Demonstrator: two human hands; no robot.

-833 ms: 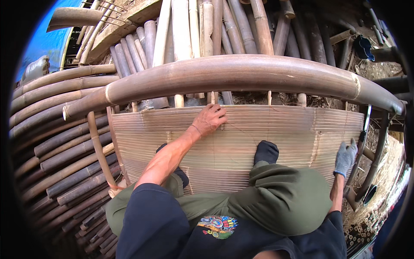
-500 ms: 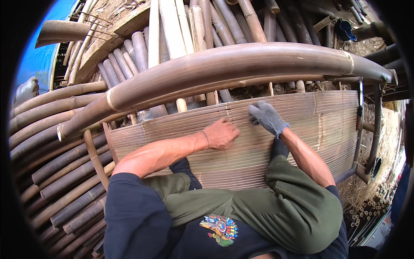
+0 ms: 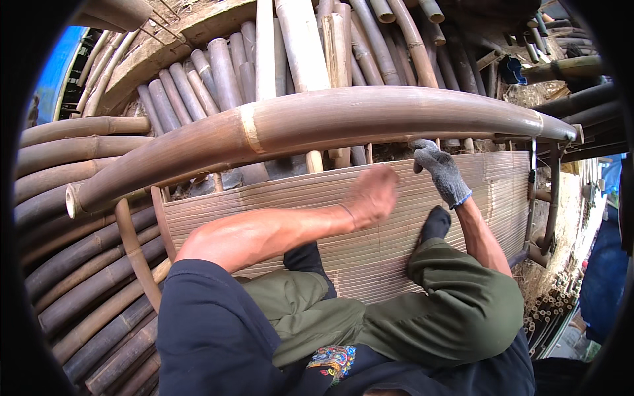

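A wide panel of thin bamboo slats (image 3: 482, 191) lies beneath my hands, with faint thin strands across it. My bare left hand (image 3: 374, 197) is over the middle of the panel, blurred by motion, its fingers curled closed. What it holds, if anything, cannot be made out. My right hand (image 3: 441, 173), in a grey knit glove, is at the panel's far edge, just below a thick bamboo pole (image 3: 370, 119). Its gloved fingers are bent together, and anything in them is hidden. My dark-socked feet (image 3: 436, 223) rest on the slats.
The thick pole bows across the panel's far side. Stacked bamboo poles (image 3: 79, 264) crowd the left, and more poles (image 3: 224, 76) lie beyond. Upright bamboo posts (image 3: 139, 254) stand at the panel's left end. Cut bamboo ends (image 3: 551, 307) are piled at the right.
My left hand has moved right and is now blurred. The gloved right hand has gone right, up to the panel's far edge. The whole view has shifted slightly.
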